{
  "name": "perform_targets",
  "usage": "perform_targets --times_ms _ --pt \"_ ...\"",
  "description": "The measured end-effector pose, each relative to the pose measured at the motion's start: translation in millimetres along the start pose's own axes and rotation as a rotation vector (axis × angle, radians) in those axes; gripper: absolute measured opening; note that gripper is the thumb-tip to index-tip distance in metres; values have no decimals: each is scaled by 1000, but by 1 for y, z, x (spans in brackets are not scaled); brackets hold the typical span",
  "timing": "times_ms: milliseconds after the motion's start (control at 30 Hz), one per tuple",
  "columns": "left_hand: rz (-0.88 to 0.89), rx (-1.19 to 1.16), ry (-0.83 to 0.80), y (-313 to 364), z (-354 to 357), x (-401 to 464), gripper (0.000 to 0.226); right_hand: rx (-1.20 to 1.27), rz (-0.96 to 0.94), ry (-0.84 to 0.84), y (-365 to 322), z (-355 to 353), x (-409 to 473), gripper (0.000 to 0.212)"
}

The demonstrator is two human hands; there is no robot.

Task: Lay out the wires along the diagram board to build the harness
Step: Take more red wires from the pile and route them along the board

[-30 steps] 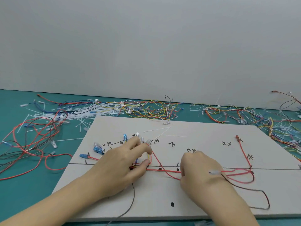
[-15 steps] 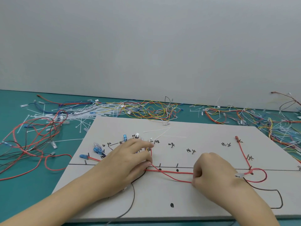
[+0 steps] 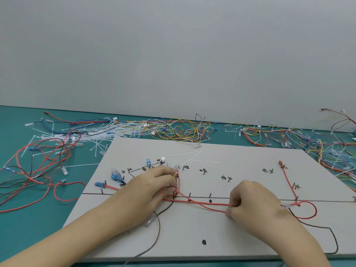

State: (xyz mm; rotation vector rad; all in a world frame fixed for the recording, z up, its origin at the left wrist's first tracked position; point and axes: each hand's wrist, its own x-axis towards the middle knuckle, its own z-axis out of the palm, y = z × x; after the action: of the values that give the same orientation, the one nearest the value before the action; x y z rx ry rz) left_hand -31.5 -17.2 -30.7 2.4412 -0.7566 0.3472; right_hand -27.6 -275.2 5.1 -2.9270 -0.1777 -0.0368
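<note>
A grey diagram board (image 3: pixel 231 160) with black lines and handwritten marks lies on the teal table. Red wires (image 3: pixel 204 204) run along its horizontal line from my left hand to my right hand. My left hand (image 3: pixel 152 186) rests on the board's left part, fingers curled, pinching the wire bundle where it bends upward. My right hand (image 3: pixel 252 203) pinches the red wires near the board's middle. Right of it the red wire forms a loop (image 3: pixel 310 209) and climbs to a red terminal (image 3: pixel 280 162). A dark brown wire (image 3: pixel 159 226) trails off the front edge.
Blue connectors (image 3: pixel 115 176) sit at the board's left. A tangle of red and black wires (image 3: pixel 38 166) lies left of the board. White cable ties (image 3: pixel 96 132) and yellow wires (image 3: pixel 179 130) lie behind it; more mixed wires (image 3: pixel 317 145) at the right.
My right hand has slid to the right along the red wires, pulling them straighter along the line. The loop at the right shifted further right. My left hand stayed in place.
</note>
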Motion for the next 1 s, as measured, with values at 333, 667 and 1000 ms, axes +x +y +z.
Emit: perform_targets --times_ms 333,667,1000 --pt "-44 142 83 8 0 0 16 10 -26 -21 -7 0 2 26" --pt "61 145 113 9 -7 -1 15 9 -42 -32 -13 0 3 27" --pt "97 275 68 5 -6 -1 48 23 -27 -44 -14 0 2 26"
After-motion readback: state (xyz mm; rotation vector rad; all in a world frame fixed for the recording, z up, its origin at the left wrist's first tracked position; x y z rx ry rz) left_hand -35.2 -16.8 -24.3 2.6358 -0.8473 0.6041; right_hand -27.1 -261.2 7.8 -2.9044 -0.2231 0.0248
